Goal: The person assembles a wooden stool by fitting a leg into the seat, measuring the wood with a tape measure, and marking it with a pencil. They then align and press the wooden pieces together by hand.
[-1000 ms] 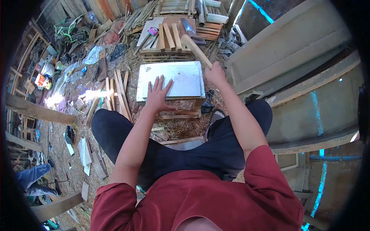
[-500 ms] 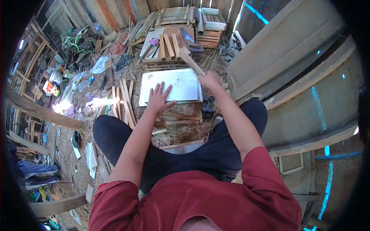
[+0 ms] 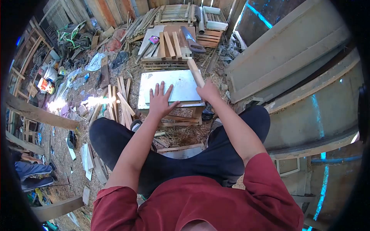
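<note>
My left hand (image 3: 160, 101) lies flat with its fingers spread on a white board (image 3: 180, 86). The board rests on a low wooden stand (image 3: 197, 111) between my knees. At the board's right edge my right hand (image 3: 208, 92) is closed round a short piece of wood (image 3: 195, 73), which tilts up and away to the left. The wood's far end is over the board's back right corner. Whether its near end touches the board is hard to make out.
Behind the board, a stack carries wooden strips (image 3: 169, 45), a pink tape measure (image 3: 153, 39) and a handsaw (image 3: 192, 41). Loose slats (image 3: 124, 104) lie left of the board. Large panels (image 3: 285, 57) lean at the right. Another person's legs (image 3: 34, 171) show at far left.
The piece of wood in my right hand has swung from a blurred position farther back and left to a steeper, sharper one. My left hand stays spread on the board. A slat at left has shifted.
</note>
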